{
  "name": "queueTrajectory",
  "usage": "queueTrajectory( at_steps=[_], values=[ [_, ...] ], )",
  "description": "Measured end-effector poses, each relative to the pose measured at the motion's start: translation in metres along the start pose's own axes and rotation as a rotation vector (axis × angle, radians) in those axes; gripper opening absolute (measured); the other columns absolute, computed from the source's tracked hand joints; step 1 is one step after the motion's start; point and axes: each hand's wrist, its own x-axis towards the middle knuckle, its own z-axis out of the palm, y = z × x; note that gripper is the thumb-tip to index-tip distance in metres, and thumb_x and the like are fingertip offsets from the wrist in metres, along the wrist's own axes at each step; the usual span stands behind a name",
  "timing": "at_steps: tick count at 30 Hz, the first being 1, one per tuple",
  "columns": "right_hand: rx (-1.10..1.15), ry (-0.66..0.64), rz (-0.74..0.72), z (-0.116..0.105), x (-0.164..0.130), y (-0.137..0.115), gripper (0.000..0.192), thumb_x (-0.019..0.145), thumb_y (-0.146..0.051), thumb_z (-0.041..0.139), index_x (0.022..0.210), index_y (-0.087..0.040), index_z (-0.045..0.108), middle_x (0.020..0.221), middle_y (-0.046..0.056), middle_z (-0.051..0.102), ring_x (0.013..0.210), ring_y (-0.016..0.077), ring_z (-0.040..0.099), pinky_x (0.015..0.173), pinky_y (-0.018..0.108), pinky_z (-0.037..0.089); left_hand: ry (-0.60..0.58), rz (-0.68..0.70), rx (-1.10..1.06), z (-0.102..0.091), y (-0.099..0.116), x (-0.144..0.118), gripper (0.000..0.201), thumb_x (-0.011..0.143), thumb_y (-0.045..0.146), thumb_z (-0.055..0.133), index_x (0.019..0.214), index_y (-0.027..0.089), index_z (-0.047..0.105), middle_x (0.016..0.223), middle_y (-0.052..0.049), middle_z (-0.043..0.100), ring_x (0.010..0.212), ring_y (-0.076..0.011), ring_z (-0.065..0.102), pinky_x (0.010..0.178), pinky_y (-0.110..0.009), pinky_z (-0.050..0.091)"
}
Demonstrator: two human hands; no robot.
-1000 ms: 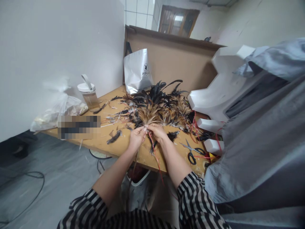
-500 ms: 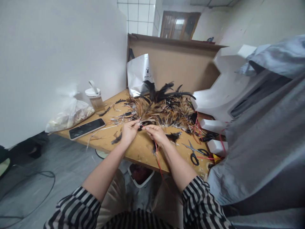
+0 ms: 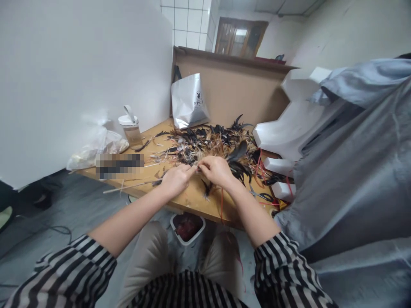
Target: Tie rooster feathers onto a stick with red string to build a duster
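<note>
We have our left hand (image 3: 175, 179) and right hand (image 3: 216, 170) drawn together at the near edge of the feather pile (image 3: 212, 143) on the wooden table (image 3: 192, 200); a second ago they met lower and nearer the table edge, half a second ago they had parted a little, and now the fingertips close in on one spot again; we judge that a fresh feather is being joined to the bundle. The left hand is pinched shut on the quill ends of the brown feathers; the right hand is closed around a bunch of dark feathers (image 3: 239, 154) that stick out past its knuckles; these now stand up clear of the pile, which they did not before. A red string (image 3: 221, 201) hangs down from under the right hand over the table edge. The scissors (image 3: 261, 196) lie just beside the right wrist, half hidden by it. Further left sit a lidded plastic jar (image 3: 131, 130) and a clear plastic bag (image 3: 96, 147); a white paper bag (image 3: 189, 100) leans on the brown board behind the pile; grey cloth (image 3: 353, 162) fills the right side, and a small bin (image 3: 188, 226) stands under the table.
</note>
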Motion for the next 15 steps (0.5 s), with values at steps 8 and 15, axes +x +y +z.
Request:
queueTrajectory(
  at_steps=[8, 15],
  values=[
    [0.279, -0.304, 0.123, -0.025, 0.029, -0.002, 0.012, 0.066, -0.020, 0.060, 0.069, -0.014, 0.070, 0.064, 0.000, 0.067, 0.060, 0.0105, 0.056, 0.060, 0.020, 0.042, 0.007, 0.275, -0.203, -0.049, -0.004, 0.002, 0.030, 0.080, 0.008, 0.040, 0.105, 0.014, 0.055, 0.074, -0.007, 0.056, 0.070, -0.0158, 0.054, 0.062, -0.026, 0.041],
    [0.488, -0.654, 0.156, -0.025, 0.041, -0.002, 0.015, 0.059, -0.025, 0.068, 0.070, -0.015, 0.072, 0.066, 0.000, 0.068, 0.058, 0.0101, 0.057, 0.062, 0.021, 0.045, -0.034, 0.152, -0.721, -0.077, -0.009, -0.002, 0.035, 0.068, 0.008, 0.051, 0.099, 0.021, 0.062, 0.058, -0.002, 0.051, 0.058, -0.0158, 0.051, 0.058, -0.025, 0.039]
  ],
)
